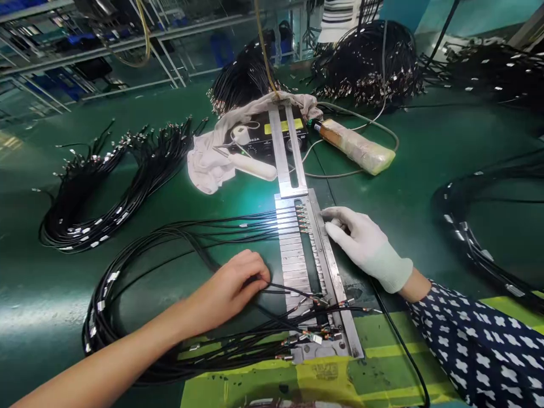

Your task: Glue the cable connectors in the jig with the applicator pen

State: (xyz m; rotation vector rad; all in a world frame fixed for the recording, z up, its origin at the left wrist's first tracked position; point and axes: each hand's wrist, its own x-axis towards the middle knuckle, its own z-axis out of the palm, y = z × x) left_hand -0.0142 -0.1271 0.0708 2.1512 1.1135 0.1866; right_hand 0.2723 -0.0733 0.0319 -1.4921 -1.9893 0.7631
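Observation:
My left hand point(238, 283), bare, has thumb and fingers pinched on a black cable point(278, 287) just left of the slotted metal fixture point(293, 255). My right hand point(361, 241) wears a white glove. Its thumb and index finger are brought together at the fixture's right rail point(325, 243). Several cables point(250, 218) lie side by side across the upper slots, their stripped ends point(302, 218) in a row by the rail. Below my left hand, a loose bundle of cables point(250, 348) crosses the fixture's lower end, with connector-like tips point(314, 338).
Behind the fixture sits a black control unit point(259, 141) with a white cloth point(208, 164) and a white-handled tool point(253, 167). A wrapped handle point(357, 147) lies to its right. Coiled cable bundles lie left point(114, 192), right point(463, 226) and at the back point(369, 68).

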